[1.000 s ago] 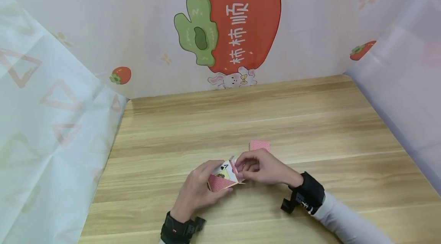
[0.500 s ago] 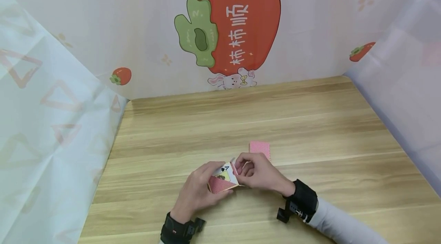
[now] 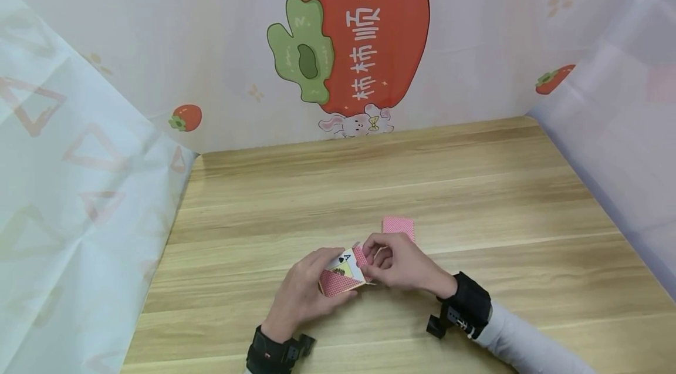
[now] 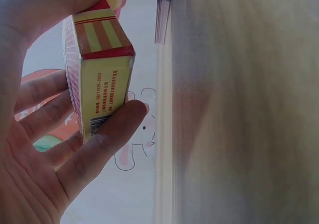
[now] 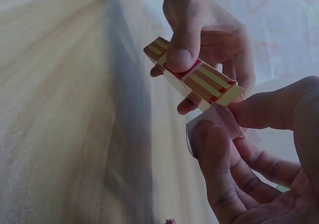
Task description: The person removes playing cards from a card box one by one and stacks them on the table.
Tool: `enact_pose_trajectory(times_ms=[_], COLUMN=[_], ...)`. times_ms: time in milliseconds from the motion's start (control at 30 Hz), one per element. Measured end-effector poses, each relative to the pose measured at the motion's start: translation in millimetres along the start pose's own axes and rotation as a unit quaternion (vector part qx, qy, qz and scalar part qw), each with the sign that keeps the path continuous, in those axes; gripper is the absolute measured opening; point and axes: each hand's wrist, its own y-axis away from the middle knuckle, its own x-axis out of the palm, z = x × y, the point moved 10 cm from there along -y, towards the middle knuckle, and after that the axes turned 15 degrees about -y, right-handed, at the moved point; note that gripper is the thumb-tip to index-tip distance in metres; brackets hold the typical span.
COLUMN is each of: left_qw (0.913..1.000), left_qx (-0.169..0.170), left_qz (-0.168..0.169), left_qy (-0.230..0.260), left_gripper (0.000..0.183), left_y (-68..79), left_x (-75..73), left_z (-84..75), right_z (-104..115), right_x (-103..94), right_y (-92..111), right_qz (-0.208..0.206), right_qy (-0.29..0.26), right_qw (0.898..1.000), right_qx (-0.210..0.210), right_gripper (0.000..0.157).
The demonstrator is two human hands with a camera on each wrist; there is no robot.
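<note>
My left hand (image 3: pixel 303 292) grips a playing card box (image 3: pixel 337 286), its thumb along one narrow edge and its fingers along the other. An ace of spades face shows on the box's upper side, next to red-and-white patterning. In the left wrist view, the box (image 4: pixel 102 87) has a yellow edge with red print and a barcode. My right hand (image 3: pixel 398 259) is at the box's right end. In the right wrist view its fingers and thumb pinch the pale end flap (image 5: pixel 215 118), bent out from the striped box (image 5: pixel 199 79).
Just behind my right hand, a stack of red-backed playing cards (image 3: pixel 398 225) lies on the wooden table (image 3: pixel 264 198), partly covered by that hand. A printed cloth (image 3: pixel 232 68) hangs along the table's back edge, and more cloth hangs at both sides.
My right hand has shifted slightly left and nearer at the box's end, uncovering more of the card stack behind it. My left hand and the box have stayed nearly in place.
</note>
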Motion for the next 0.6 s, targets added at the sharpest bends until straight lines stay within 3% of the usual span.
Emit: enact_pose_trajectory(times_ms=[233, 600], left_qw=[0.9998, 0.9999], left_qx=[0.014, 0.003], left_qz=[-0.011, -0.011], left_qy=[0.001, 0.002], left_gripper=[0.071, 0.073], left_y=[0.6, 0.5], left_x=[-1.1, -1.3], left_z=[-1.4, 2.9], right_z=[3, 21], right_x=[-6.9, -26.7], right_y=[0, 2], right_qz=[-0.006, -0.008], right_qy=[-0.001, -0.022], right_qw=[1.0, 1.0], right_qx=[0.006, 0.004], right_gripper=[0.016, 0.011])
